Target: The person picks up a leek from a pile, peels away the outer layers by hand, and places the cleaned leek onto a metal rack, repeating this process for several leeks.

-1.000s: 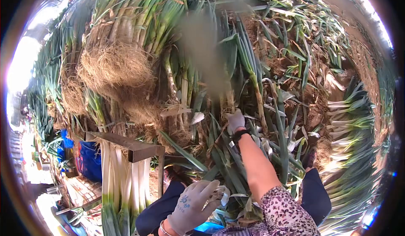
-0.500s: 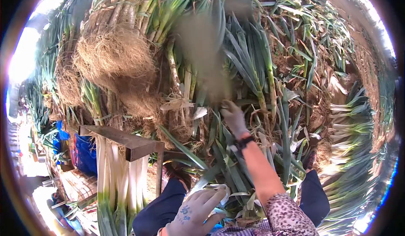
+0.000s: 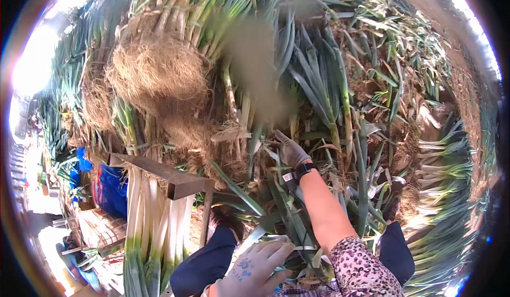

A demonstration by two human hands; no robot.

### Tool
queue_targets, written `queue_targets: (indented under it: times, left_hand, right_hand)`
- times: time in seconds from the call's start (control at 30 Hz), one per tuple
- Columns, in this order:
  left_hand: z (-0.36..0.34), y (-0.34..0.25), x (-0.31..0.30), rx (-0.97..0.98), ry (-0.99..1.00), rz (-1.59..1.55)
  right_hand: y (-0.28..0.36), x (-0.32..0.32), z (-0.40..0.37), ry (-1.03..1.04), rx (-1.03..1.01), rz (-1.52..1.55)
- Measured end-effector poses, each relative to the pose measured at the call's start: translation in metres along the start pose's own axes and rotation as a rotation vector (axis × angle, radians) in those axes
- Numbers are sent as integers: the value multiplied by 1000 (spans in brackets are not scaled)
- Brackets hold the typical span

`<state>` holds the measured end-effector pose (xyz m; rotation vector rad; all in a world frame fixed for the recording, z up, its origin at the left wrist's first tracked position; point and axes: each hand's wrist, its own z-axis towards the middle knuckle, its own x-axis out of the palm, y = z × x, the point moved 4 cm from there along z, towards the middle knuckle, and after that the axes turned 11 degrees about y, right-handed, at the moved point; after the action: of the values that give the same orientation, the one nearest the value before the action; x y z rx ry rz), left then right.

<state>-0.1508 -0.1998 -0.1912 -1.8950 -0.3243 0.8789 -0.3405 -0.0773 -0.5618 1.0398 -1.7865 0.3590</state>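
My right hand (image 3: 291,151), in a grey glove and with a dark watch (image 3: 304,169) at the wrist, reaches forward into loose leeks and leaves. Its fingers stretch toward the left, apart, close to a thin green leek leaf (image 3: 256,138); nothing shows clearly in them. Low in the view, my left hand (image 3: 257,269) wears a pale glove with blue print. Its fingers are extended, the thumb stands apart, and it holds nothing visible. Long green leek leaves (image 3: 289,207) lie between my legs, beyond the left hand.
A metal stand (image 3: 183,183) is at my left, with trimmed white leeks (image 3: 154,212) beside it. A big bundle with shaggy roots (image 3: 156,74) rises beyond. Cleaned leeks (image 3: 443,185) line the ground at right. A blue sack (image 3: 111,191) stands far left. A grey blur covers the upper middle.
The view has shifted slightly, moving the scene a little to the right. My right hand has turned, its fingers now pointing further left. My left hand stays low with fingers extended.
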Motion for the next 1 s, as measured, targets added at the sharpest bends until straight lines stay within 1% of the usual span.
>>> queue_targets:
  times: [0.03, 0.07, 0.13, 0.17, 0.2, 0.3, 0.33, 0.37, 0.43, 0.47, 0.5, 0.53, 0.57, 0.6, 0.63, 0.67, 0.7, 0.73, 0.77, 0.8, 0.83, 0.9, 0.93, 0.97, 1.0]
  left_hand:
    - [1, -3, 2, -6, 5, 4]
    - [2, -7, 3, 56, -32, 83]
    - [4, -14, 8, 102, -67, 109]
    - [4, -17, 8, 123, -85, 119]
    - [4, -20, 8, 144, -35, 161]
    - [2, -21, 2, 125, -71, 124]
    - [0, -14, 3, 97, -32, 110]
    - [-2, -8, 2, 104, -39, 112]
    - [-3, 1, 0, 116, -58, 114]
    - [-3, 5, -1, 53, -8, 73]
    - [-3, 6, -3, 29, -9, 67]
    - [-2, 6, -5, 12, -7, 60]
    - [0, 6, -7, 3, -3, 53]
    - [1, 7, -10, 32, -27, 52]
    - [2, 8, -12, 62, -49, 48]
    - [3, 2, -15, 95, -66, 37]
    - [3, -3, -16, 12, -1, 45]
    - [5, -10, -14, 46, -30, 71]
    - [5, -14, -8, 77, -59, 95]
    - [3, -12, 0, 68, 18, 111]
    - [6, -7, 4, 63, 20, 120]
    - [6, -1, 19, 42, 49, 119]
    - [9, -7, 19, 119, -38, 174]
    - [10, -3, 25, 209, -112, 170]
    - [15, -10, 22, 173, -113, 171]
  right_hand:
    - [5, -29, 18, -43, -209, -329]
    - [-1, -66, 38, -88, -419, -649]
    - [6, -49, 25, -237, -433, -1202]
    - [7, -52, 24, -340, -437, -1461]
    - [2, -61, 33, -354, -380, -1186]
    - [-13, -100, 69, -287, -403, -767]
    - [-16, -96, 73, -283, -427, -673]
    - [-18, -96, 80, -278, -446, -578]
    - [-14, -64, 70, -426, -321, -497]
    - [-6, -31, 53, -429, -191, -490]
    - [-3, -14, 47, -435, -66, -485]
    - [7, -12, 53, -381, -185, -723]
    - [11, 23, 29, -299, -256, -581]
    - [19, 60, -4, -174, -313, -400]
    - [22, 81, -29, -51, -366, -220]
    - [21, 62, -45, -56, -380, -183]
    - [14, 45, -55, -127, -315, -193]
    - [10, 21, -62, -197, -258, -207]
    - [12, 43, -87, -268, -199, -215]
    - [9, 64, -121, -297, -222, -185]
    - [4, 59, -133, -259, -287, -213]
    - [-11, 106, -193, -152, -240, -23]
    - [-16, 83, -213, -264, -348, -724]
    - [-35, 38, -225, -374, -418, -1426]
    - [-45, 34, -241, -435, -416, -1604]
